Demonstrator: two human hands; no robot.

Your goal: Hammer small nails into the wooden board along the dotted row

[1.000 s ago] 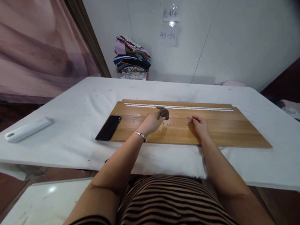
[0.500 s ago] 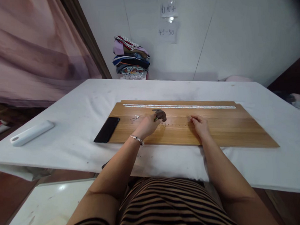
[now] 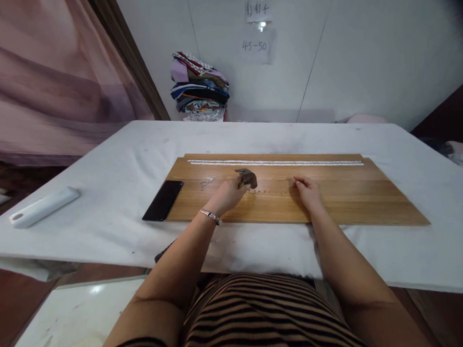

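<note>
A claw hammer with a dark, rusty-looking head is gripped in my left hand, close up by its head. Its handle is mostly hidden by the fingers. Over the wooden board, my right hand has thumb and forefinger pinched together; whatever sits between them is too small to make out. A row of small dark nails or marks runs along the board between my two hands. Several loose nails lie on the board left of my left hand.
Two white measuring strips lie along the board's far side. A black phone overlaps its left end. A white, long object with a hole lies on the white-covered table. Folded clothes are stacked by the wall.
The view has shifted very slightly. Both hands stay almost in the same place, the hammer still in the left and the right still pinched.
</note>
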